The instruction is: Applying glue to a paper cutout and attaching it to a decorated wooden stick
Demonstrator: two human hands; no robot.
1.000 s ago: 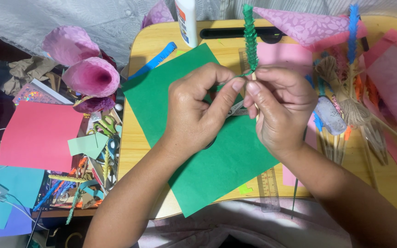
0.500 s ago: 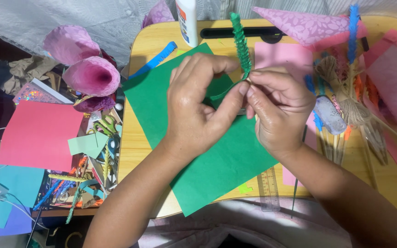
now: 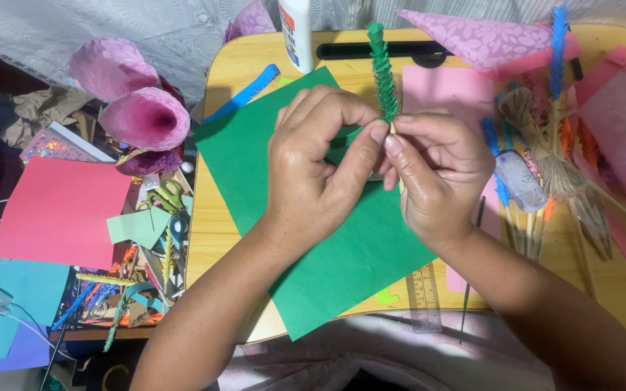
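A red sheet of paper (image 3: 63,210) is lying far to the left of the green paper sheet (image 3: 313,217), off the wooden lap table (image 3: 233,80), with a teal sheet (image 3: 16,289) showing below it. Two pink paper cones (image 3: 135,101) are sitting above the red sheet, still left of the green sheet, and a pair of scissors (image 3: 168,199) is lying among paper scraps just beyond the green sheet's left corner. A blue strip (image 3: 244,90) is resting against the green sheet's upper left edge, and a white glue bottle (image 3: 295,32) is standing just above the sheet's top corner.

Over the middle of the green sheet, the left hand (image 3: 313,174) is curling its fingers closed, thumb and forefinger pinching the base of a green fringed paper stem (image 3: 383,69). The stem is rising upright from the pinch, past the green sheet's top edge. The right hand (image 3: 440,174) is meeting the left at that same spot, its thumb and forefinger also closed on the stem's lower end, the other fingers folded in.

A pink sheet (image 3: 443,87) is lying just right of the green one, a clear ruler (image 3: 425,297) is sitting by the green sheet's lower right edge, and a bundle of twine and coloured sticks (image 3: 545,159) is lying farther right.
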